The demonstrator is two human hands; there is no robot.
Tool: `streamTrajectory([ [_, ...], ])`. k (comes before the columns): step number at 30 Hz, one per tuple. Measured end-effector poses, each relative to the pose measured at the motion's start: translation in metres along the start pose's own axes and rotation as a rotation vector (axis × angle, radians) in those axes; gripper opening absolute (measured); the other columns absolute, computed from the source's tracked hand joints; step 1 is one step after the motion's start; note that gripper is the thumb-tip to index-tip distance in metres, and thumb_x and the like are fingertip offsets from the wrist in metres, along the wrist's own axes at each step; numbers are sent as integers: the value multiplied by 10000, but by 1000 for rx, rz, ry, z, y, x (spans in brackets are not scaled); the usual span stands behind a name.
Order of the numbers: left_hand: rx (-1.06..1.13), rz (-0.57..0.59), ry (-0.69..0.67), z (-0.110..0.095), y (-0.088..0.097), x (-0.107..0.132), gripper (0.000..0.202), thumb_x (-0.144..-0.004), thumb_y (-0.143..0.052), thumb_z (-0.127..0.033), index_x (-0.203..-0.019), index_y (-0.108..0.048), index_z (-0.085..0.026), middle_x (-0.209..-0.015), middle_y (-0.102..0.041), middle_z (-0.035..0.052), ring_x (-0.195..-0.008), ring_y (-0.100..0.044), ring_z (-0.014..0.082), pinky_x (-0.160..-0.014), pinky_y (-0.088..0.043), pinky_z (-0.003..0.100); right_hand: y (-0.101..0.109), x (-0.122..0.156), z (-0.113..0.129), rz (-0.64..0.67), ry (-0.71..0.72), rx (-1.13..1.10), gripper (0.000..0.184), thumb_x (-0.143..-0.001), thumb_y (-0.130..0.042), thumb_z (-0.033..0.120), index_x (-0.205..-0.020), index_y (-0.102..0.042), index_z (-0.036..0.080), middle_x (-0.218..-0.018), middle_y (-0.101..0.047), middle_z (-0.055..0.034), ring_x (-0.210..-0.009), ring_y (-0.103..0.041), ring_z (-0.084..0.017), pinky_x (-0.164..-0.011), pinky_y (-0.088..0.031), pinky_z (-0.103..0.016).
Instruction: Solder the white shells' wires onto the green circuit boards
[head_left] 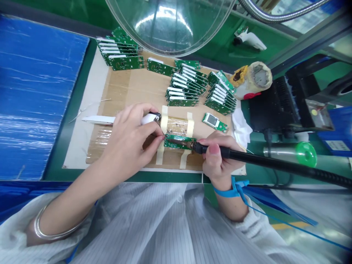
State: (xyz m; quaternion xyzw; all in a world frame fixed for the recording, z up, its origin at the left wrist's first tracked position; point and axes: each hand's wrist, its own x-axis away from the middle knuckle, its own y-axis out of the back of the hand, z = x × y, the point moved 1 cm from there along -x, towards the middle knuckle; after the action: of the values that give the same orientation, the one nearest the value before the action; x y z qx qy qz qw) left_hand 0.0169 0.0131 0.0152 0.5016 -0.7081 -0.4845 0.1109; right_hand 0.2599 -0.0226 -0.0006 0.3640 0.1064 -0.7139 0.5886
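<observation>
A green circuit board (178,142) lies in a taped spot on a brown cardboard mat (132,88). My right hand (217,159) is closed round the black handle of a soldering iron (247,157), whose tip rests on the board's left part. My left hand (132,137) is pinched at the board's left end, thumb and forefinger together; a thin solder wire may be between them, but it is too fine to see clearly. A white tool (150,118) lies under that hand. A blue wrist strap (231,189) circles my right wrist.
Stacks of green boards (184,88) fill the mat's far side, with more of them (119,55) at the far left and one single board (214,122) to the right. An iron stand with sponge (253,79) and a black unit (283,104) sit right. A clear dome (170,25) hangs above.
</observation>
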Motion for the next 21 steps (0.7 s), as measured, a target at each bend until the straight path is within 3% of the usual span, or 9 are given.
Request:
streamTrajectory([
  [21,-14,-4,40,-4,-2,2,177,-1060,-629,-255,-923,-738,-228,-1416,-659,145,-1310,-651,410,-1027,-520,619,2,-1,1,-1,46,64,172,-1100,-666,345,-979,-772,283,-701,-749,39,-510,-608,-152,-489,-481,-349],
])
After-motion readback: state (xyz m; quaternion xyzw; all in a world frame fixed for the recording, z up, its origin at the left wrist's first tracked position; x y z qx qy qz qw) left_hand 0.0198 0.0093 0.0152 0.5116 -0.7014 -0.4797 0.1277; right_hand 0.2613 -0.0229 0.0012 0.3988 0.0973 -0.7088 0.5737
